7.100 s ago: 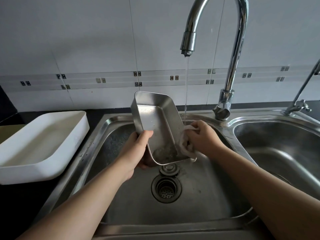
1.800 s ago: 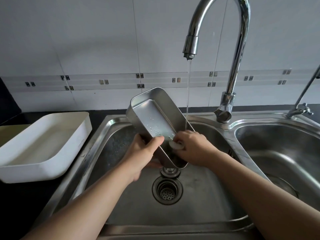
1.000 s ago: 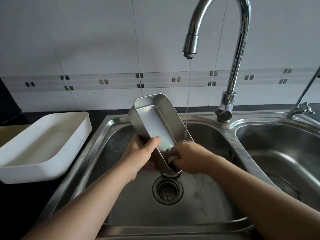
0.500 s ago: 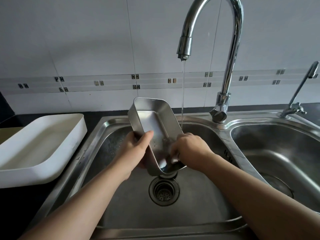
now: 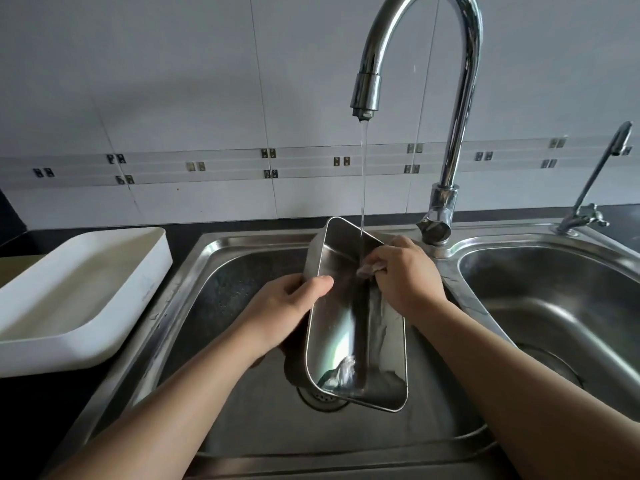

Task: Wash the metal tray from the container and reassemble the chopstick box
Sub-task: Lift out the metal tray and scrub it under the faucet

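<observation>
Two hands, left (image 5: 280, 303) and right (image 5: 405, 271); one metal tray (image 5: 346, 327); one white container (image 5: 79, 289); two sink basins (image 5: 207, 306) (image 5: 554, 289); two taps (image 5: 450, 98) (image 5: 595, 181); one cloth (image 5: 369, 268).

**Hidden and cut off**

Drain (image 5: 322, 400) mostly behind tray (image 5: 346, 327). Left hand (image 5: 280, 306) fingers hidden under tray. Cloth (image 5: 369, 268) mostly inside right hand (image 5: 405, 275). Faucet (image 5: 450, 98) arch top and white box (image 5: 86, 289) left end out of frame.

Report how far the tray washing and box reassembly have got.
Done: the metal tray is out of the white container. In hand: the left hand holds it tilted under the running tap, and the right hand wipes inside with a cloth. Left: finishing the wash and reassembling the box.
</observation>
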A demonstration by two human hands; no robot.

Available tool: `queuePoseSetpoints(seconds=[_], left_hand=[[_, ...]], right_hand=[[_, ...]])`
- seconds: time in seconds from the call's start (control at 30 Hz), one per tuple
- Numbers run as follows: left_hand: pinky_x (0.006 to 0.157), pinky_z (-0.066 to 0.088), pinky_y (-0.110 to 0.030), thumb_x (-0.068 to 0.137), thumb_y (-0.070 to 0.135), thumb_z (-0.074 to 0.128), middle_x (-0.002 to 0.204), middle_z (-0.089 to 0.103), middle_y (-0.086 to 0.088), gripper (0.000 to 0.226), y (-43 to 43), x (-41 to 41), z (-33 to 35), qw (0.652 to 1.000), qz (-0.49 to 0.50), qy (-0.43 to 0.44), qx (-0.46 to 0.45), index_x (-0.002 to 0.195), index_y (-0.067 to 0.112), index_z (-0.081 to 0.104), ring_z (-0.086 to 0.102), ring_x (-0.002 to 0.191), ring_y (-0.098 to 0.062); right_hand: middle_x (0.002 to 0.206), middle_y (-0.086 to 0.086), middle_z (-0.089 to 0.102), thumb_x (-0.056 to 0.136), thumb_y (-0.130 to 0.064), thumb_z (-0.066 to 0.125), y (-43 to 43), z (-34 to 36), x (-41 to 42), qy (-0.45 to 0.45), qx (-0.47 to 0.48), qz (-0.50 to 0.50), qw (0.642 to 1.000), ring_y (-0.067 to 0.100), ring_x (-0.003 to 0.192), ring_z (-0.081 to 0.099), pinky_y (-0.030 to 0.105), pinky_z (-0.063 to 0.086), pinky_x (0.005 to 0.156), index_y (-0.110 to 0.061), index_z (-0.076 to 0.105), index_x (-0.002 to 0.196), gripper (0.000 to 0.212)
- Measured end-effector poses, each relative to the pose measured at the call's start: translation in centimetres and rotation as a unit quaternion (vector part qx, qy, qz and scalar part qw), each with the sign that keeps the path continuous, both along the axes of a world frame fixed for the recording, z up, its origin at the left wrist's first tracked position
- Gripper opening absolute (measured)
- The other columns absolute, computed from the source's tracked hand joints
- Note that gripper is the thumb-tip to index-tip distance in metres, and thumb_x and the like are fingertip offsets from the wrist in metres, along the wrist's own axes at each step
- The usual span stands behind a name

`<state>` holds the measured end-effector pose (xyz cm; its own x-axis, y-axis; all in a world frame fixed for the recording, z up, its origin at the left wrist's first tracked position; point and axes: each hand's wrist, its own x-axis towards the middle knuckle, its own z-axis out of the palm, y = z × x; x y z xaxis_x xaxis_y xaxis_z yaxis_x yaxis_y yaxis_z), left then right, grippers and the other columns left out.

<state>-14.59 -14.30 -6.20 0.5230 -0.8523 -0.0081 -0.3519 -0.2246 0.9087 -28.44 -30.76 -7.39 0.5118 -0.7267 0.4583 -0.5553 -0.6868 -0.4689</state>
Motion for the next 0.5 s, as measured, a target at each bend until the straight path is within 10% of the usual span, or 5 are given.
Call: queuePoseSetpoints(seconds=[0.17, 0.5], left_hand=[[0.080, 0.054, -0.035, 0.062, 0.077, 0.056, 0.083, 0.074, 0.007, 0.059, 0.2, 0.6, -0.4, 0.996, 0.028, -0.090, 0.012, 0.092, 0.029, 0.072, 0.070, 0.083, -0.008], [0.070, 0.053, -0.034, 0.072, 0.081, 0.049, 0.079, 0.067, 0.009, 0.057, 0.7, 1.7, 0.6, 0.910, 0.129, -0.386, 0.079, 0.098, 0.030, 0.048, 0.066, 0.079, -0.023]], right_hand=[[0.109, 0.006, 0.057, 0.086, -0.016, 0.060, -0.1, 0.0, 0.4, 0.062, 0.045, -0.039, 0.996, 0.036, 0.091, 0.063, 0.039, 0.053, 0.077, -0.020, 0.073, 0.101, 0.020], [0.077, -0.001, 0.072, 0.071, -0.008, 0.048, 0.2, 0.0, 0.1, 0.137, 0.184, -0.054, 0.972, 0.022, 0.074, 0.067, 0.032, 0.056, 0.064, -0.016, 0.070, 0.074, 0.024]])
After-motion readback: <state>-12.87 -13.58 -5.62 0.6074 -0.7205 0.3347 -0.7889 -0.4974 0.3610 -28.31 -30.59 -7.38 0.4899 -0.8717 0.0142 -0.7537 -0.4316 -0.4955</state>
